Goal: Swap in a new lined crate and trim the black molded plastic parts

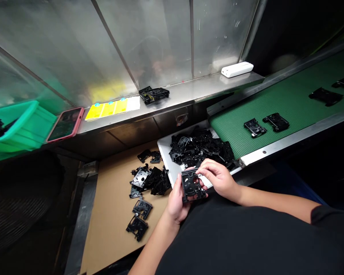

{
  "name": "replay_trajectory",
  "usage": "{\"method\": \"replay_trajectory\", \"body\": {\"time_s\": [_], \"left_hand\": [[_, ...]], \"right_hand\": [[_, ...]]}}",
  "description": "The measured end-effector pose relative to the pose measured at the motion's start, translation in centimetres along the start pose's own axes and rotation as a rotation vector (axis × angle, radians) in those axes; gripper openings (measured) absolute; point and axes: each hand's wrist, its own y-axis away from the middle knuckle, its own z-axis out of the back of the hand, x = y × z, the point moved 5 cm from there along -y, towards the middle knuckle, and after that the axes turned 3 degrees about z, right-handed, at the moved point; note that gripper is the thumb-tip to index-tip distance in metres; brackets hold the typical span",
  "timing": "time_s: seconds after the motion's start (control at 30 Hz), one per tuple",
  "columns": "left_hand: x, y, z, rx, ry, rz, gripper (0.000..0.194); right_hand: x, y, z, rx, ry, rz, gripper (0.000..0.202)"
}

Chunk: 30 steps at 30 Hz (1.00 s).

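Where 2 bare hands meet: a person's left hand cradles a black frame, thumb along its left edge and fingers curled beneath; the right hand's thumb and forefinger narrow together at the upper-right corner, and whether they grip or only touch it cannot be told.
Black frame: it tilts at 5 o'clock of the view, above the dark shirt; a loose left hold under a firm right push could tip it free or strain its thin rails.
White tray: at 12 o'clock from the held frame, its tangled heap crowds the rim; a bump from the right hand could spill parts, likeliest at the heap's 4 o'clock side, beside the green belt.
Cardboard: at 9 o'clock, a loose pile sits close by the tray; a sweeping arm could mix the 2 groups.
Lowest part: at 8 o'clock, near the cardboard's edge, it could be nudged off by the left forearm.
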Motion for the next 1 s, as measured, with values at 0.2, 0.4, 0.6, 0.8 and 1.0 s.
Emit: {"method": "replay_trajectory", "body": {"time_s": [0.2, 0.4, 0.6, 0.8, 1.0], "left_hand": [[-0.06, 0.10, -0.35, 0.010, -0.019, -0.004, 0.055], [-0.01, 0.24, -0.15, -0.027, 0.052, -0.009, 0.053], [0.29, 0.12, 0.24, -0.057, 0.071, 0.013, 0.052], [0.37, -0.14, 0.32, -0.043, 0.065, 0.017, 0.053], [0.30, 0.02, 0.22, -0.072, 0.060, 0.029, 0.054]], "right_hand": [[-0.56, 0.24, -0.31, 0.026, -0.080, -0.058, 0.027], [-0.69, 0.09, -0.25, 0.046, 0.001, -0.048, 0.027], [-0.66, -0.19, -0.15, 0.080, 0.151, 0.011, 0.029], [-0.83, -0.10, -0.09, 0.066, 0.148, 0.024, 0.029], [-0.85, -0.04, -0.07, 0.070, 0.180, 0.035, 0.029]]}}
